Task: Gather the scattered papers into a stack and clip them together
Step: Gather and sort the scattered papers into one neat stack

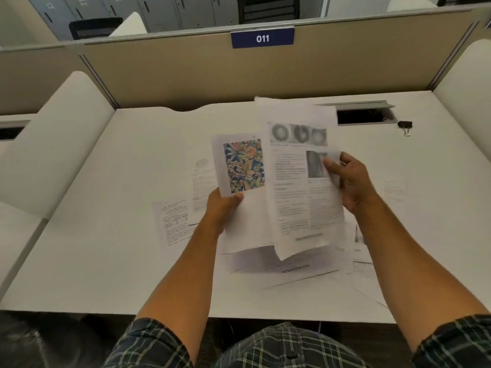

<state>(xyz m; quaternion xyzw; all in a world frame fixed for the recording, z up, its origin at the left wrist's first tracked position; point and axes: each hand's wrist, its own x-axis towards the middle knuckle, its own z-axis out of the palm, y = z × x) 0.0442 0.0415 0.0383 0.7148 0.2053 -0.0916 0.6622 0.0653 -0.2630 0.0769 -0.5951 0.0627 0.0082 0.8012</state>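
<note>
My left hand (221, 208) grips the lower edge of a sheet with a floral picture (243, 166), held up above the desk. My right hand (350, 181) holds a printed page with ring photos and text columns (300, 192), thumb on its front, with more sheets behind it. Loose printed papers lie flat on the white desk (106, 208): two at the left (174, 221), one with "mebooksfree.com" under my hands (295, 269), some at the right (394, 192). A black binder clip (405, 126) rests at the far right of the desk.
A beige partition with a blue "011" label (262, 38) closes the back of the desk. An open cable slot (364, 115) sits in the desk's back right, beside the clip. White curved side dividers (61, 144) flank the desk.
</note>
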